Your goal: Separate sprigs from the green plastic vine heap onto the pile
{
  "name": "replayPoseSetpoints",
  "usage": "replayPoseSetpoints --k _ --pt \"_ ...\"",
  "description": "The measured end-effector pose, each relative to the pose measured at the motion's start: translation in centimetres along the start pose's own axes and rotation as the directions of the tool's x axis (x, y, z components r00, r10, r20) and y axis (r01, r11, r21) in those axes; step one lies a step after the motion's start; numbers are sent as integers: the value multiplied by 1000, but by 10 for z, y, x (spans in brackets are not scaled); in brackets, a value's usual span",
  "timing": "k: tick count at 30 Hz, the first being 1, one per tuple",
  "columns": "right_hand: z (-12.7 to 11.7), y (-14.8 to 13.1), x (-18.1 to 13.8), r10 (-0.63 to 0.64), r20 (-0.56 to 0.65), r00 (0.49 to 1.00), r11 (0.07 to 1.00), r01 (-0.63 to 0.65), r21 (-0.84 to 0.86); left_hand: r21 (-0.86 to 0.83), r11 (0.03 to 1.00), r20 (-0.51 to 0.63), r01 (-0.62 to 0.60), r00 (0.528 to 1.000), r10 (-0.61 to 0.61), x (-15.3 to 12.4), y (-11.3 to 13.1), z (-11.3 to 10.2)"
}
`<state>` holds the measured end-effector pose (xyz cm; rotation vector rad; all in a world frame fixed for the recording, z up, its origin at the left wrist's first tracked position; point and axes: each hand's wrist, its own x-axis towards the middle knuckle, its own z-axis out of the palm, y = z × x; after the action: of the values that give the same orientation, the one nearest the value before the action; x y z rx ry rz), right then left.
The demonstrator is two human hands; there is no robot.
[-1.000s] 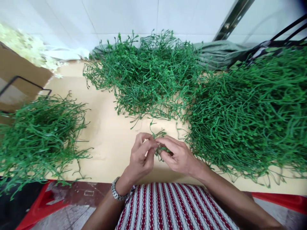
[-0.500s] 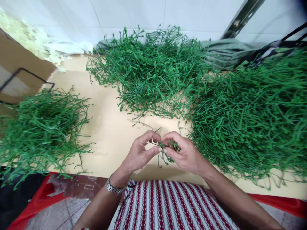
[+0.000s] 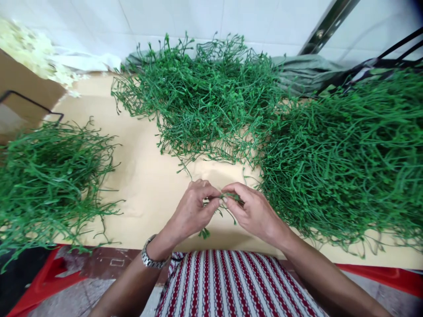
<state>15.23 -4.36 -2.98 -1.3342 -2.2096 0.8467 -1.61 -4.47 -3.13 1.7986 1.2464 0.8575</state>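
Note:
My left hand (image 3: 193, 207) and my right hand (image 3: 256, 213) meet fingertip to fingertip over the front of the table. Both pinch thin green plant stems (image 3: 233, 197) with small budded tips. Some tips (image 3: 204, 233) poke out below my left hand, and a few strands dangle beneath the pinched fingers. My palms and fingers hide how many stems each hand has. Close by my right hand spreads a large heap of similar green stems (image 3: 343, 167). Farther back lies another tangled pile (image 3: 211, 92).
A smaller pile of stems (image 3: 56, 176) lies on the left of the pale tabletop (image 3: 139, 176). Behind it stand a cardboard box (image 3: 29, 83), a black wire frame (image 3: 33, 103) and cream-coloured flowers (image 3: 26, 48). Grey-green cloth (image 3: 307, 72) lies against the tiled wall (image 3: 178, 17).
My left hand has turned palm-down and closed its fingers, and green tips now show below it. My right hand keeps its pinch at nearly the same place. The view has shifted slightly.

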Motion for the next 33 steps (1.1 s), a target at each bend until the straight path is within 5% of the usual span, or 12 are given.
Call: replayPoseSetpoints --k 3,6,9,13,18,22,27,33 --pt "0 0 2 106 15 994 983 -107 152 -72 996 -34 43 998 -46 -1 1 3" --pt "1 2 2 7 -1 1000 988 -7 155 -148 988 -71 54 995 -65 -1 3 6" --pt "4 6 1 -166 -44 985 984 162 -80 -91 995 -64 46 997 -51 0 2 7" --pt "3 11 0 -340 23 940 861 321 -395 68 998 76 4 997 -9 0 0 7" --pt "-14 10 5 -394 221 892 894 428 -134 61 986 230 -152 964 134 2 1 1" --pt "-30 13 9 -381 355 854 918 305 253 -189 969 271 -162 939 210 7 -3 -4" --pt "-30 19 9 -49 117 992 900 -7 435 -534 842 91 78 995 -35 9 -11 -3" --pt "-1 6 9 87 75 993 833 -113 542 -628 774 -84 76 983 -164 4 -12 6"
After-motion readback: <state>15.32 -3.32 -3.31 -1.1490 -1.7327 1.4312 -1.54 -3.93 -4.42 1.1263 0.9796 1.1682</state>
